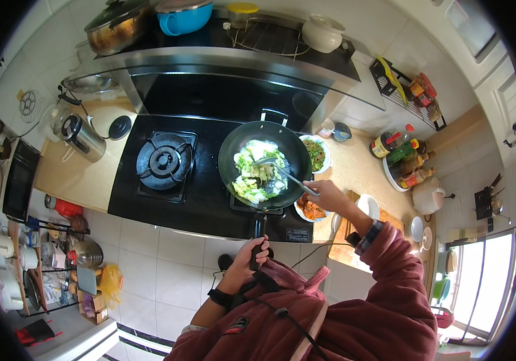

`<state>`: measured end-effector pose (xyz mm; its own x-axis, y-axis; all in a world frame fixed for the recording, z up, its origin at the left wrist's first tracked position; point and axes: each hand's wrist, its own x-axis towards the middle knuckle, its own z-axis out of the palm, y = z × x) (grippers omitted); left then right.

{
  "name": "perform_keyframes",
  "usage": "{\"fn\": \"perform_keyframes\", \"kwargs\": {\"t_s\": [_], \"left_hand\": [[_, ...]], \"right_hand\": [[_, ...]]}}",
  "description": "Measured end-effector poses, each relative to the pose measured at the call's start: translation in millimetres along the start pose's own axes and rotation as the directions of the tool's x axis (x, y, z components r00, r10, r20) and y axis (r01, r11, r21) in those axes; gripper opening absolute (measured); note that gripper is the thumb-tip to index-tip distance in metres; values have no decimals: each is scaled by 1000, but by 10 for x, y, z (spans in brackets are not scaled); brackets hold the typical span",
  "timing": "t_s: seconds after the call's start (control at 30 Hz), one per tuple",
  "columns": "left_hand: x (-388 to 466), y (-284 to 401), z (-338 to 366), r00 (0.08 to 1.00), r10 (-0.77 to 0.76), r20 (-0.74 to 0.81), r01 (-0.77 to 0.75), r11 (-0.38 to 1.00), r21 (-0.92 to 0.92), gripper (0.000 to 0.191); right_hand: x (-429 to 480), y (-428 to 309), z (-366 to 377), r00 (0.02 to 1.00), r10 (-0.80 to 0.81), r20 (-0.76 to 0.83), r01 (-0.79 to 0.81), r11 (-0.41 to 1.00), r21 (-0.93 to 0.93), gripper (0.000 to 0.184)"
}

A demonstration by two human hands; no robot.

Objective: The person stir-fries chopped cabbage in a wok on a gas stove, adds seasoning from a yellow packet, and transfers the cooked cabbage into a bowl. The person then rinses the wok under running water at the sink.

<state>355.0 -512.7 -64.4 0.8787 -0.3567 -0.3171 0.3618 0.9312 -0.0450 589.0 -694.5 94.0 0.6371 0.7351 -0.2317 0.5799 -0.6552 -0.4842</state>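
Observation:
A dark wok (231, 167) sits over the right side of the black glass gas hob (204, 216). Chopped cabbage (258, 189), green and pale, lies in its middle. My left hand (251, 252) is closed around the wok's black handle (260, 228). With my right hand (328, 194) I grip the shaft of a metal spatula or ladle (295, 180), whose head rests among the cabbage. A plate of chopped green food (315, 153) stands right of the wok, and a plate of reddish-orange food (310, 210) lies just below it, near my right wrist.
The left burner (164, 159) is bare. A metal kettle (84, 137) stands on the left counter. On the right are a white bowl (368, 206), a wooden cutting board (350, 250) and sauce bottles (404, 153) on a tray. A glass-edged range hood (240, 61) spans the back.

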Motion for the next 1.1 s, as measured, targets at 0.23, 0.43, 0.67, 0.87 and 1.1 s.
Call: {"fn": "perform_keyframes", "kwargs": {"t_s": [0.23,0.43,0.67,0.87,1.1], "left_hand": [[0,-6,-28,997,34,-69,-29,996,84,18],[11,24,-27,996,46,-73,-35,988,148,23],[7,37,-14,998,20,-54,-12,990,138,23],[-7,49,32,998,29,-61,-19,987,162,23],[-4,63,42,999,21,-37,-16,990,138,21]], "right_hand": [[-3,195,-287,957,230,178,-193,960,-202,41],[146,-102,-163,995,-56,86,55,998,13,40],[-82,44,-983,955,79,285,69,878,-474,41],[236,-164,-791,972,-96,214,171,915,-366,36],[102,-460,-1007,792,125,598,-151,989,-7,37]]}}
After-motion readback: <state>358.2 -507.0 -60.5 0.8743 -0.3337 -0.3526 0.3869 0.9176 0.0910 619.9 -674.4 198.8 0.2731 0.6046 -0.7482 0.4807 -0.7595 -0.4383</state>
